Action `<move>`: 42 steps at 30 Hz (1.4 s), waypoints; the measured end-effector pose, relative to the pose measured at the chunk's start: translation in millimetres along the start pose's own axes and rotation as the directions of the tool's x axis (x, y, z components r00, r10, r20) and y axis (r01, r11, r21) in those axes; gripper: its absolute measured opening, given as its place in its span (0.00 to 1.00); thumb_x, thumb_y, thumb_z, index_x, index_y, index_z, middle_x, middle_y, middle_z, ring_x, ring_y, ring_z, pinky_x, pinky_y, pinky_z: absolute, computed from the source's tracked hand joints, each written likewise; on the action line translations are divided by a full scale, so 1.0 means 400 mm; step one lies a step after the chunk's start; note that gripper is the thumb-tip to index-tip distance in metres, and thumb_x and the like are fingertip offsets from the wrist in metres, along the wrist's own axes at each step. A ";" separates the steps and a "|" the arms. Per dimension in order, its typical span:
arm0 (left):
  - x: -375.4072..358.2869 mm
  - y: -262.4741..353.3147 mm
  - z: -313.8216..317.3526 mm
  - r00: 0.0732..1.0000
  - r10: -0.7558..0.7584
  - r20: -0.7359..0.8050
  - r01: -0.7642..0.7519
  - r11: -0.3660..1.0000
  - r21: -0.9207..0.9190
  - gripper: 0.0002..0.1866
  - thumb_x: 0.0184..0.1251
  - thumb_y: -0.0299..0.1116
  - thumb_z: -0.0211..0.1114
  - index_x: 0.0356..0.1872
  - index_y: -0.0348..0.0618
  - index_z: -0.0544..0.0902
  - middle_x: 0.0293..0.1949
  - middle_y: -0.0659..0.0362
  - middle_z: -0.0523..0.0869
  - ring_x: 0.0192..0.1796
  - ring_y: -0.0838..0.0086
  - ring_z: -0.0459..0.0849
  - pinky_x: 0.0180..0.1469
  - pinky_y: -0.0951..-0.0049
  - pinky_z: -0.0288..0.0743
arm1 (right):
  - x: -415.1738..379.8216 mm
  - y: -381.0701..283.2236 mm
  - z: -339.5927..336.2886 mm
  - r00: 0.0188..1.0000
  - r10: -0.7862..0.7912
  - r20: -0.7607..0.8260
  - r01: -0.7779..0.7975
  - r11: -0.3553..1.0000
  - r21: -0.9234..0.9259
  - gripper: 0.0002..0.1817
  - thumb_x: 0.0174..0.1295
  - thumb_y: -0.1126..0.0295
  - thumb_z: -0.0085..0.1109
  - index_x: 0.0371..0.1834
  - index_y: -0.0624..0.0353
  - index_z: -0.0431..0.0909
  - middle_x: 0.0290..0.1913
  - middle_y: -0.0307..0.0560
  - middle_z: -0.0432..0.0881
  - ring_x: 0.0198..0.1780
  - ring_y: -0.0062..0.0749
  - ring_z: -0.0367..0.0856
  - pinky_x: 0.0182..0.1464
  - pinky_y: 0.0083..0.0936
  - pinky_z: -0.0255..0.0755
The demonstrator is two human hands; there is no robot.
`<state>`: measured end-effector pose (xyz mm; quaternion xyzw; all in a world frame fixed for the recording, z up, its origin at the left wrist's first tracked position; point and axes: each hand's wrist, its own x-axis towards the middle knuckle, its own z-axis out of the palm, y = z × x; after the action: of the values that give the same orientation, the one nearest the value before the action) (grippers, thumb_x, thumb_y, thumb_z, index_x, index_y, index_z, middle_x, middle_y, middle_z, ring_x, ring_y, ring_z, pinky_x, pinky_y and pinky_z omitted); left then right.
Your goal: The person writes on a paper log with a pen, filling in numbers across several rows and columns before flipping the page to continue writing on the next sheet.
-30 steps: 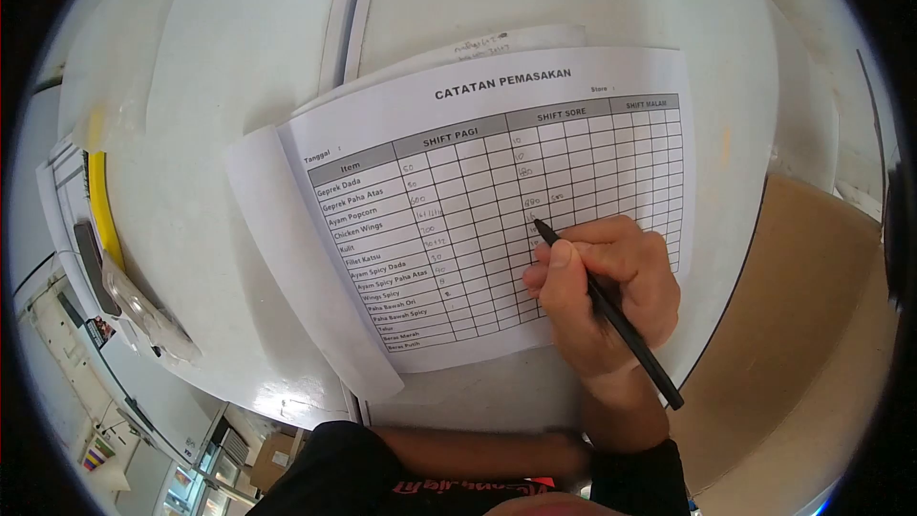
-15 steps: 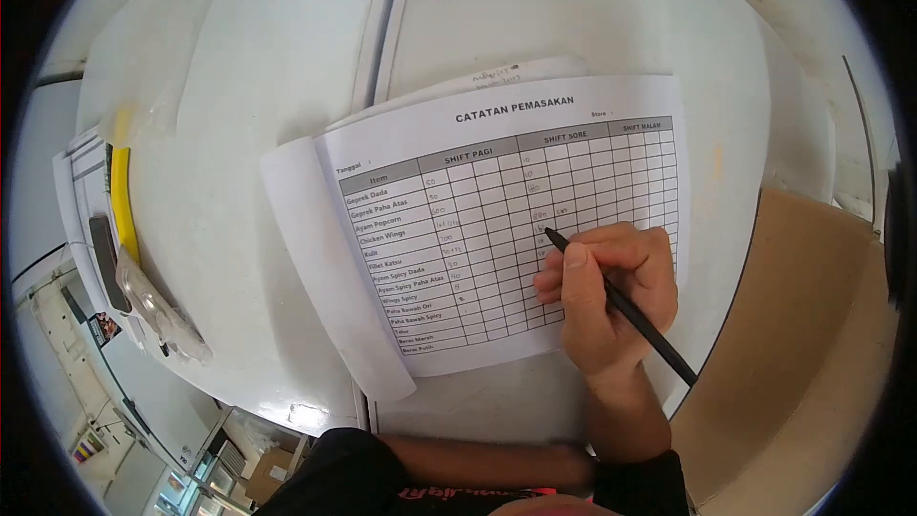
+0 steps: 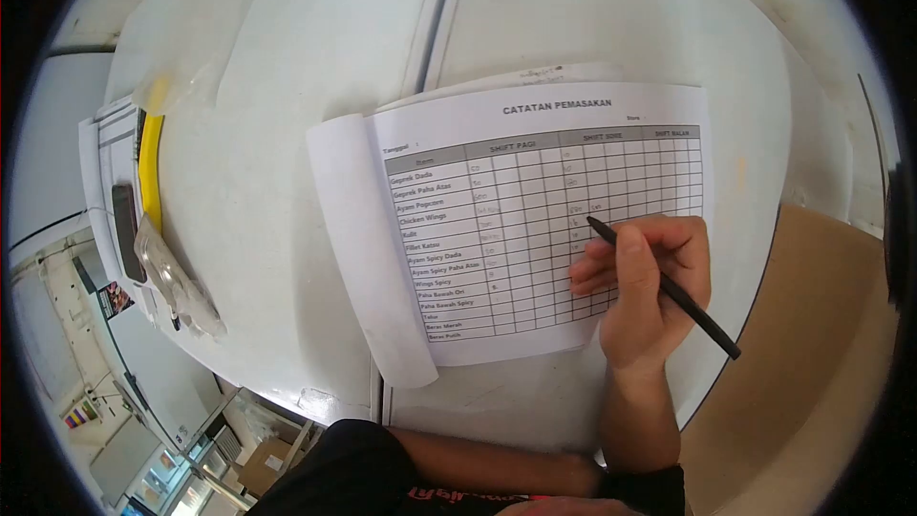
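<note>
A black pen (image 3: 686,301) is pinched between the thumb and fingers of my right hand (image 3: 650,291). Its tip is over the middle columns of a printed form (image 3: 535,325) with a table and handwritten numbers, headed "CATATAN PEMASAKAN". The side of that hand lies over the form's lower right part. A turned-back page (image 3: 368,258) curls along the form's left side. My left forearm (image 3: 497,462) crosses the bottom of the view, and part of the left hand (image 3: 568,508) shows at the lower edge, its fingers hidden.
The form lies on a white surface (image 3: 277,172) with a dark seam. At the left are a yellow strip (image 3: 149,167), a dark phone-like object (image 3: 126,232) and a clear plastic item (image 3: 172,277). Brown cardboard (image 3: 793,363) stands at the right; a box (image 3: 267,466) is at the lower left.
The view has shifted, so the form and surface appear farther right. My right hand, still around the pen, has moved slightly right, and the pen tip appears lifted off the numbers.
</note>
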<state>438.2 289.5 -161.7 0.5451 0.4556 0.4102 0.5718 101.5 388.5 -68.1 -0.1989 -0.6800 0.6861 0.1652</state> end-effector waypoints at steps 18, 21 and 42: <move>0.023 -0.066 0.149 0.975 0.078 -0.209 -0.041 0.984 0.174 0.14 0.67 0.39 0.66 0.45 0.43 0.92 0.47 0.49 0.92 0.49 0.56 0.91 0.56 0.56 0.85 | 0.001 -0.005 0.010 0.995 0.044 -0.088 -0.045 0.999 -0.008 0.09 0.80 0.70 0.58 0.47 0.67 0.73 0.31 0.53 0.85 0.24 0.26 0.85 0.25 0.21 0.81; 0.022 -0.073 0.165 0.967 0.098 -0.235 -0.050 0.978 0.203 0.13 0.67 0.38 0.66 0.45 0.43 0.92 0.46 0.49 0.92 0.49 0.56 0.91 0.56 0.56 0.85 | -0.001 -0.002 0.009 0.997 0.025 -0.078 -0.026 1.000 -0.003 0.09 0.80 0.71 0.57 0.47 0.67 0.73 0.31 0.53 0.86 0.25 0.26 0.85 0.26 0.22 0.82; -0.040 0.079 -0.177 0.974 0.037 0.224 -0.041 0.999 0.013 0.16 0.57 0.31 0.73 0.47 0.39 0.92 0.45 0.44 0.93 0.48 0.52 0.93 0.52 0.55 0.86 | 0.024 0.021 0.003 0.974 -0.214 0.069 0.217 0.975 -0.045 0.08 0.72 0.83 0.65 0.48 0.69 0.74 0.40 0.53 0.86 0.36 0.25 0.89 0.36 0.20 0.84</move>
<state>366.6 293.7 -128.1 0.6017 0.3813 0.3531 0.6066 92.8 392.2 -76.8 -0.1061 -0.7203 0.6520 0.2115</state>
